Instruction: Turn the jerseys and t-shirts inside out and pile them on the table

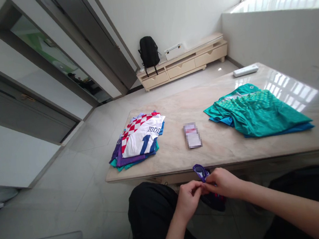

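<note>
Pinching a small crumpled dark-purple cloth point(201, 171), the left hand point(186, 199) and right hand point(224, 182) meet fingertip to fingertip, each grip pressed together on it. From where I stand, the cloth is between the person's black-trousered knees point(153, 213), at the near edge of a pale marble-patterned bench point(175, 109), its darker folds drooping below the fingers. Just beyond lies a blurred-out pale rectangular item point(192, 135). Left of that is a stack of folded jerseys, a red-and-white checked jersey point(141, 137) uppermost; right, a shiny green jersey point(260, 111) over blue fabric point(280, 131). A white oblong device point(246, 71) rests at the far side.
</note>
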`<action>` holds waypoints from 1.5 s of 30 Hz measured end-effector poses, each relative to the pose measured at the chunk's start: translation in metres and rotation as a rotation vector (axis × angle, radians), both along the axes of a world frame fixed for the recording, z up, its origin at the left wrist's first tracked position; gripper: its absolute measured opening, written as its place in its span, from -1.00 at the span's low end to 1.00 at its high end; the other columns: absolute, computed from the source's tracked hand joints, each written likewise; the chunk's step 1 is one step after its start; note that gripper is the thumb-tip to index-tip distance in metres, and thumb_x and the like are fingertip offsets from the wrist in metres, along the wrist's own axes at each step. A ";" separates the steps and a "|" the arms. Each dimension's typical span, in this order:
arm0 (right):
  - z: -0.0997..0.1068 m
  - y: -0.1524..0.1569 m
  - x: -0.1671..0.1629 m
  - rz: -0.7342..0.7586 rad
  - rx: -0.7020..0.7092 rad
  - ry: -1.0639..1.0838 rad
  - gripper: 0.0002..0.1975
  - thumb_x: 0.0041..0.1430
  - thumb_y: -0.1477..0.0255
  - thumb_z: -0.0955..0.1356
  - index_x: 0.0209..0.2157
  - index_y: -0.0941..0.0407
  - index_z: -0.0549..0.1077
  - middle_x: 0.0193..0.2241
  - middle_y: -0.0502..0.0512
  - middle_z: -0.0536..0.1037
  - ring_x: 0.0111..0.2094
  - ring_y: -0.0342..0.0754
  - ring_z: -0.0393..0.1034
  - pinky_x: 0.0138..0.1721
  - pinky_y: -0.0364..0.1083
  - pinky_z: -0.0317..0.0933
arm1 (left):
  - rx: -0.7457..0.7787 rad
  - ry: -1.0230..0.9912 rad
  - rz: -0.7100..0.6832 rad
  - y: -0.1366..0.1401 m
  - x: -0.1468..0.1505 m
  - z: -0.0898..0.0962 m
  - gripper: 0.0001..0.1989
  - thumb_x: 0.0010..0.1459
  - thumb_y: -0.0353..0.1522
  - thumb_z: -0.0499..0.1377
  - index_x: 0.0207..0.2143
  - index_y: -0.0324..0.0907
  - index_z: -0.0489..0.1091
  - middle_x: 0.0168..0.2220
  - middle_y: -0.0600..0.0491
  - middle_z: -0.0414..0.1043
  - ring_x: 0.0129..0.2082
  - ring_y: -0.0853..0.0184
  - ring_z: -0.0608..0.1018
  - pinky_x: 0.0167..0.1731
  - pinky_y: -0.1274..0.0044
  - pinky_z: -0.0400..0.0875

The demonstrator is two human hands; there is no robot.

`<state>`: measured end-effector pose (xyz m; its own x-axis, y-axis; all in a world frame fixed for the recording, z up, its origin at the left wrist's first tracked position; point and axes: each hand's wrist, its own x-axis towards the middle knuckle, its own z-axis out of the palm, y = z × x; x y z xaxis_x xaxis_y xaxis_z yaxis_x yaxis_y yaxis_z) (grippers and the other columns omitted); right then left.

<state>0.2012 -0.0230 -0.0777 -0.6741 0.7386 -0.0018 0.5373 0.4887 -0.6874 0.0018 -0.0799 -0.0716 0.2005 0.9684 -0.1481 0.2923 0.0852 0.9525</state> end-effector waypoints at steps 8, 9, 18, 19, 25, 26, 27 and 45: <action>0.009 0.007 0.010 0.197 0.228 -0.006 -0.76 0.20 0.40 0.32 -0.52 0.14 0.50 -0.52 0.08 0.58 -0.50 -0.14 0.37 -0.42 -0.11 -0.05 | 0.336 0.279 0.063 0.007 -0.009 0.010 -0.79 0.22 -0.40 0.26 -0.08 -0.09 0.56 -0.07 -0.02 0.59 -0.06 0.21 0.60 0.01 0.37 0.50; 0.012 0.008 0.012 0.236 0.246 0.000 -0.78 0.19 0.42 0.33 -0.52 0.13 0.49 -0.51 0.08 0.58 -0.48 -0.13 0.38 -0.41 -0.11 -0.03 | 0.372 0.309 0.020 0.009 -0.010 0.011 -0.65 0.17 -0.40 0.31 0.03 -0.05 0.51 0.04 -0.03 0.54 0.07 0.17 0.54 0.13 0.31 0.42; 0.029 0.011 0.019 0.262 0.179 0.123 -0.88 0.25 0.50 0.29 -0.34 0.11 0.45 -0.41 0.02 0.52 -0.42 -0.15 0.37 -0.39 -0.15 0.04 | 0.233 0.463 -0.081 0.012 -0.005 -0.003 -0.84 0.10 -0.39 0.35 -0.23 -0.16 0.52 -0.19 -0.01 0.55 -0.09 0.17 0.53 -0.08 0.39 0.41; 0.030 0.012 0.020 0.247 0.163 0.138 -0.88 0.28 0.49 0.28 -0.32 0.11 0.46 -0.40 0.03 0.52 -0.41 -0.15 0.38 -0.39 -0.15 0.06 | 0.210 0.471 -0.041 0.013 -0.006 -0.002 -0.88 0.10 -0.37 0.36 -0.31 -0.18 0.51 -0.27 0.02 0.53 -0.18 0.20 0.52 -0.18 0.44 0.39; 0.023 0.017 0.020 -0.006 0.126 0.221 -0.84 0.36 0.45 0.22 -0.20 0.11 0.43 -0.34 0.06 0.49 -0.37 -0.10 0.40 -0.34 -0.14 0.16 | 0.069 0.234 0.161 0.017 -0.017 0.010 -0.77 0.09 -0.24 0.36 -0.33 -0.21 0.48 -0.39 0.10 0.51 -0.36 0.31 0.50 -0.30 0.54 0.34; 0.021 0.017 0.018 -0.058 0.126 0.250 -0.83 0.38 0.45 0.21 -0.18 0.11 0.42 -0.33 0.06 0.48 -0.36 -0.09 0.41 -0.31 -0.13 0.19 | 0.069 0.183 0.195 0.015 -0.016 0.012 -0.75 0.11 -0.22 0.34 -0.31 -0.22 0.48 -0.39 0.10 0.52 -0.36 0.31 0.51 -0.29 0.55 0.36; 0.018 0.016 0.017 -0.102 0.131 0.281 -0.83 0.39 0.44 0.19 -0.16 0.10 0.40 -0.32 0.07 0.48 -0.34 -0.08 0.42 -0.30 -0.12 0.21 | 0.083 0.135 0.228 0.013 -0.014 0.014 -0.74 0.13 -0.20 0.33 -0.30 -0.22 0.47 -0.39 0.09 0.52 -0.36 0.32 0.51 -0.30 0.55 0.37; 0.065 -0.003 0.036 -0.042 0.709 0.468 -0.68 0.32 0.59 0.21 0.03 0.11 0.42 -0.31 0.12 0.68 -0.41 -0.09 0.59 -0.35 -0.15 0.41 | 0.846 0.504 0.321 -0.044 -0.009 0.061 -0.87 0.28 -0.34 0.14 -0.17 -0.09 0.48 -0.31 0.06 0.63 -0.34 0.32 0.65 -0.26 0.54 0.53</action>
